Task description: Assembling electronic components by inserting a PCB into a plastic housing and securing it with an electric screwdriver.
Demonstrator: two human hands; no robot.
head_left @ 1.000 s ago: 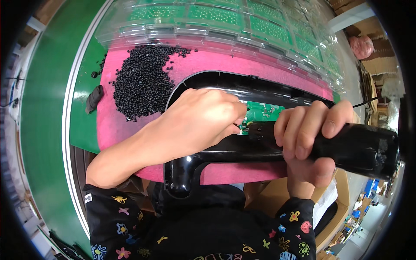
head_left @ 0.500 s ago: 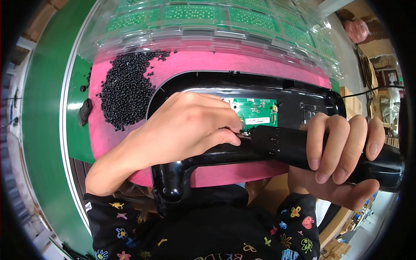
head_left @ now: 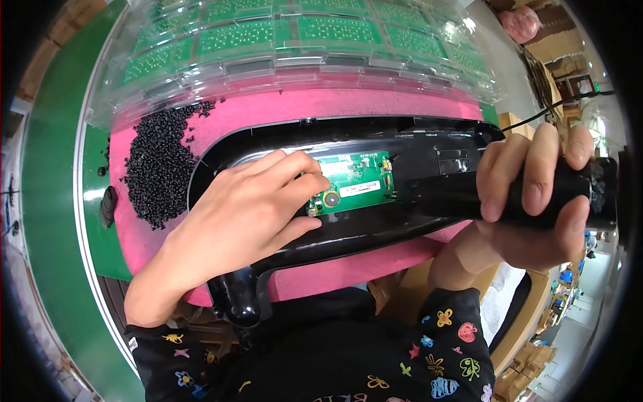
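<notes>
A green circuit board with a white label and a small round part lies inside a glossy black plastic housing. At the board's left end is my left hand, its thumb and index finger apart, the fingertips by the board's edge; I see nothing held between them. My right hand is wrapped round a black electric screwdriver, held nearly level over the right part of the housing. The screwdriver's front end is blurred against the dark plastic, and its tip cannot be made out.
Under the housing lies a pink mat. A heap of small black screws covers its left side. Clear plastic trays with green boards stand at the back. A dark cable runs off to the right; a small dark object lies at far left.
The screwdriver has drawn back to the right, off the board's near edge. My left thumb and index finger have parted from the metal bit and now sit at the board's left end. The view has shifted.
</notes>
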